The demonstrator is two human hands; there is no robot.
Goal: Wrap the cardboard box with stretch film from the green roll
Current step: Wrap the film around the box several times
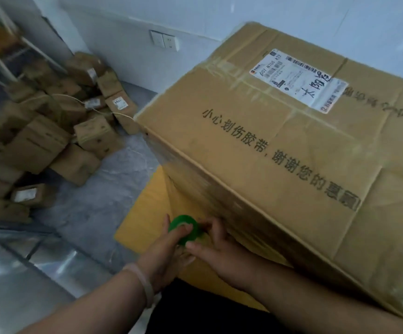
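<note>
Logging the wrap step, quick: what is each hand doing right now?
Left hand: closed on the green roll, low beside the cardboard box.
Right hand: fingers at the roll's box side; a grip cannot be told.

A heap of small cartons [51, 131] lies against the wall, below a wall socket [164, 41] (blurred).

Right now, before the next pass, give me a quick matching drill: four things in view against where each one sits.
Things:
1. green roll
2. shipping label
3. small boxes
4. wall switches

Places:
A. piled on the floor, left
B. on the wall behind
C. between left hand and right hand, low by the cardboard box
D. on the box top

Pairs: 1-C, 2-D, 3-A, 4-B
</note>
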